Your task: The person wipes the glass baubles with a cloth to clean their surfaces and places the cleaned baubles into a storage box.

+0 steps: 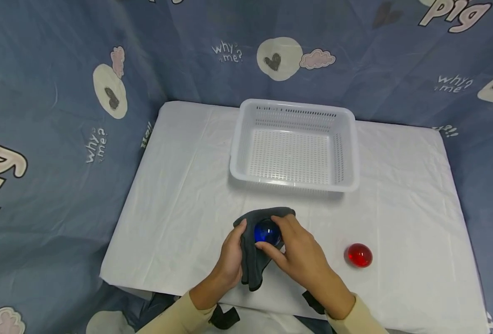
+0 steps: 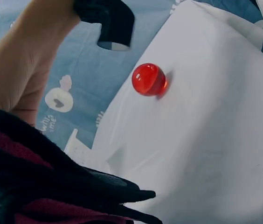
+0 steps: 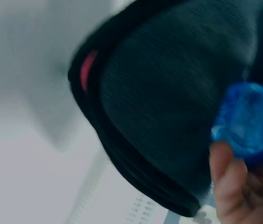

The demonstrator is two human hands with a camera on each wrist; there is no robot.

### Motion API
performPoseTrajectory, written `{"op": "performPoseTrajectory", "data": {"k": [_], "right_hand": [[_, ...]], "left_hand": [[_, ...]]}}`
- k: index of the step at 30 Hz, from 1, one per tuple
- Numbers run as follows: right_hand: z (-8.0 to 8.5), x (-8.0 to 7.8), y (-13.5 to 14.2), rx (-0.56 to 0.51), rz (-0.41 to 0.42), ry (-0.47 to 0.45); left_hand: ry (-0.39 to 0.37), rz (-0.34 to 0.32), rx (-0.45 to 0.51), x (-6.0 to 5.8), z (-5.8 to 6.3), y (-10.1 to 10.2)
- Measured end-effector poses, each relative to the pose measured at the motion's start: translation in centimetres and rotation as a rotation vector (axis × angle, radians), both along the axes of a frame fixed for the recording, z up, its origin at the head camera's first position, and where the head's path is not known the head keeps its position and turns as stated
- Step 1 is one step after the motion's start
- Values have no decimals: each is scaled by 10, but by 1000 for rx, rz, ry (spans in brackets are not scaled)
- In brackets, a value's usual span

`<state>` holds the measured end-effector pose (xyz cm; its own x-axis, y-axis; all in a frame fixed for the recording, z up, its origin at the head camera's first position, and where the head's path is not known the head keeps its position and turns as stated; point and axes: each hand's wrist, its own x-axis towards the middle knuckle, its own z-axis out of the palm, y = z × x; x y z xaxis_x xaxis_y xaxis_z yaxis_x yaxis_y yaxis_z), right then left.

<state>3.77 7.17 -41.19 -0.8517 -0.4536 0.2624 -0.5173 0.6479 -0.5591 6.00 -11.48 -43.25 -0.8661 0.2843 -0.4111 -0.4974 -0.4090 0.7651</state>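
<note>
A clear blue ball (image 1: 267, 232) lies against a dark grey cloth (image 1: 252, 264) above the table's near side. My right hand (image 1: 302, 253) pinches the ball between thumb and fingers; the right wrist view shows the blue ball (image 3: 247, 122) blurred, with fingertips at its edge. From the left, my left hand (image 1: 231, 255) holds the folded cloth, thumb on top and the other fingers hidden beneath it. In the left wrist view the cloth (image 2: 52, 172) shows dark edging and a dark pink inner side.
A red ball (image 1: 359, 255) sits on the white-covered table (image 1: 413, 222), right of my right hand. Beyond the cloth stands a white perforated plastic basket (image 1: 294, 185) with nothing in it. Blue printed fabric (image 1: 188, 60) hangs around the table's back and sides.
</note>
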Motion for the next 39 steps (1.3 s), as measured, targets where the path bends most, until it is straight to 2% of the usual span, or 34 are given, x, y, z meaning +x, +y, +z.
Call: {"op": "performPoseTrajectory", "data": {"k": [4, 8, 11, 15, 19, 22, 27, 32, 36, 39], "right_hand": [[-6, 1, -5, 14, -125, 35], [-5, 1, -4, 62, -163, 26], [3, 2, 2, 105, -105, -21], [16, 2, 11, 119, 36, -50], [23, -1, 15, 127, 144, 36], [20, -3, 13, 139, 160, 109], [10, -2, 9, 76, 109, 118], [-2, 0, 5, -16, 31, 55], [-8, 4, -1, -76, -66, 11], [-9, 7, -7, -116, -138, -56]], "left_hand": [[1, 11, -4, 0, 1, 4], [-31, 0, 17, 1, -1, 4], [-75, 12, 48, 2, -2, 2], [-107, 36, 72, 0, 0, -3], [-111, 23, 87, -2, 2, -4], [-102, -1, 84, -2, 2, -4], [-68, 7, 68, 0, 3, -1], [-21, 52, 5, 1, 3, 1], [10, 74, -46, 0, 3, 4], [45, 84, -84, 0, 3, 7]]}}
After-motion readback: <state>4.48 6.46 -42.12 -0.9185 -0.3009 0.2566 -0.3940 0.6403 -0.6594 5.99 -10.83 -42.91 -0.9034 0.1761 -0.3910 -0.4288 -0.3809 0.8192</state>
